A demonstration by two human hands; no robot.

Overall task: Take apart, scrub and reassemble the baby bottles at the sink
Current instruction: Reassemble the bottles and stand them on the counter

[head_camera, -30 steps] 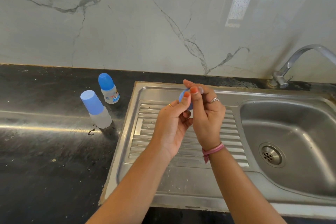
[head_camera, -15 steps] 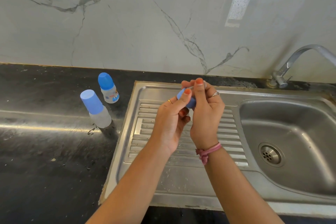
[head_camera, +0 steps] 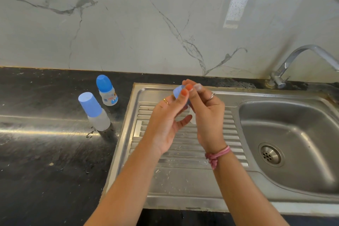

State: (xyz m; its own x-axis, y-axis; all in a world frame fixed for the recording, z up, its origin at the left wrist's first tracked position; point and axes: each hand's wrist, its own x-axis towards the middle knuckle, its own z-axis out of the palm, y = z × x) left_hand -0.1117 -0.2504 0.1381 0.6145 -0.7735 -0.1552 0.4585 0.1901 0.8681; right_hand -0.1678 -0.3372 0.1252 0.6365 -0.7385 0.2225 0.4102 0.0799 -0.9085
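We see both hands raised together over the ribbed draining board [head_camera: 183, 152] of a steel sink [head_camera: 286, 134]. The left hand [head_camera: 165, 124] pinches a small blue bottle part [head_camera: 177, 92] between thumb and fingers; its thumbnail, painted orange, lies against the blue plastic. The right hand [head_camera: 207, 115] meets it from the other side, fingertips curled onto the same part, with something pale and translucent at its fingertips that we cannot identify. Most of the blue part is hidden behind the fingers, so we cannot tell whether it is a cap or a collar. A ring shows on each hand, and a pink band [head_camera: 217, 154] is tied round the right wrist.

On the dark table [head_camera: 45, 161], left of the sink, two baby bottles stand upright, each with its blue cap on. The nearer bottle [head_camera: 95, 113] has a plain frosted body; a few water drops lie on the table at its base. The farther bottle [head_camera: 107, 91] stands just behind and a little to the right of it, apart, and carries a printed label.

The basin lies to the right of the hands, with its round drain [head_camera: 270, 155] showing. A curved chrome tap [head_camera: 300, 60] stands at the back right corner. A veined marble wall [head_camera: 146, 24] rises behind the table.
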